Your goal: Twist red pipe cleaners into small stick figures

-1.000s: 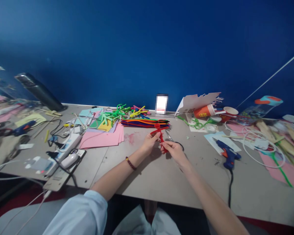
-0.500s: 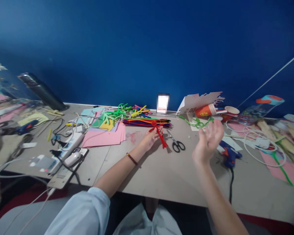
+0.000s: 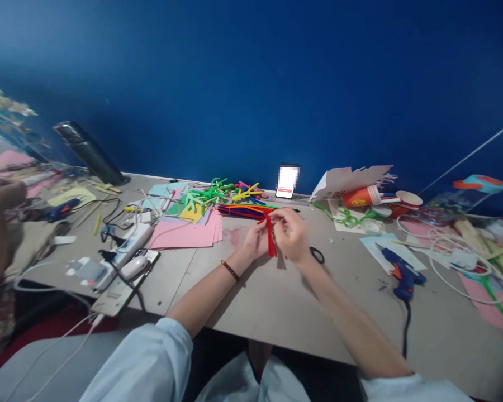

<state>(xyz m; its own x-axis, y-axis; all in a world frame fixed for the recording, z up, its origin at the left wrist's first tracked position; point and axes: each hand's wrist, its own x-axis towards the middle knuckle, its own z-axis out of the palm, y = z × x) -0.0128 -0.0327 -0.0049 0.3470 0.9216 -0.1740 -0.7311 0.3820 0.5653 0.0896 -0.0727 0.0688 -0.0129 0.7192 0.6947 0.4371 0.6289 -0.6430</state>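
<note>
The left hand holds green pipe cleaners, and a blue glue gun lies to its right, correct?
Not quite: the head view shows that the pipe cleaners in the left hand are red, not green. A blue glue gun does lie to its right.

A phone [image 3: 285, 184] is propped behind the pipe-cleaner bundle [image 3: 241, 211]; paper sheets [image 3: 184, 233] and a power strip [image 3: 137, 237] are laid to the bundle's left, cups [image 3: 360, 197] and a glue gun [image 3: 404, 274] to its right.
</note>
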